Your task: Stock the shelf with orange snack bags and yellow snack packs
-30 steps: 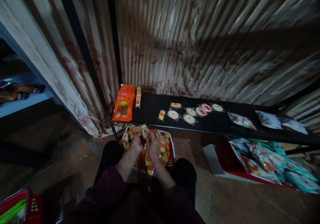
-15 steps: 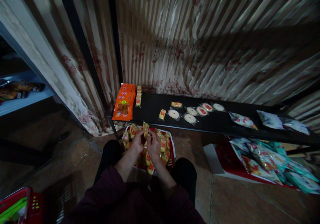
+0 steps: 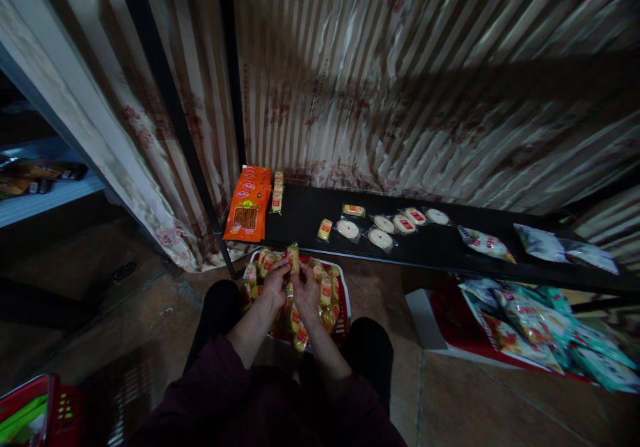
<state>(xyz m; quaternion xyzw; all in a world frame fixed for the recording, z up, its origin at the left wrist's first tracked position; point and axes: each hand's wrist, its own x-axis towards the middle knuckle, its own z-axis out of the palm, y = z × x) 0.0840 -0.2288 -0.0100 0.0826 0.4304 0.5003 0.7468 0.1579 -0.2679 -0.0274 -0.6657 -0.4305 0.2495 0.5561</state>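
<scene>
Between my two hands, above the basket, is a small yellow wrapped snack cake (image 3: 293, 258) with a red label, standing roughly upright. My left hand (image 3: 275, 283) pinches it from the left side, and my right hand (image 3: 305, 289) grips it low on the right. Below them the red basket with a white rim (image 3: 346, 294) holds many similar yellow packets (image 3: 326, 290). On the black shelf (image 3: 305, 210) ahead, a short row of the same yellow packets (image 3: 277, 197) lies beside orange snack bags (image 3: 249, 207).
Two loose yellow packets and several round white wrapped cakes (image 3: 381, 238) lie mid-shelf, with white bags (image 3: 486, 244) farther right. A red and white box (image 3: 440, 320) of teal and white bags stands on the floor at right. Another red basket (image 3: 65, 407) is at lower left. A black post (image 3: 175, 120) rises at left.
The yellow packet between my hands has turned so its red label shows more. My hands have shifted slightly; the shelf goods look the same.
</scene>
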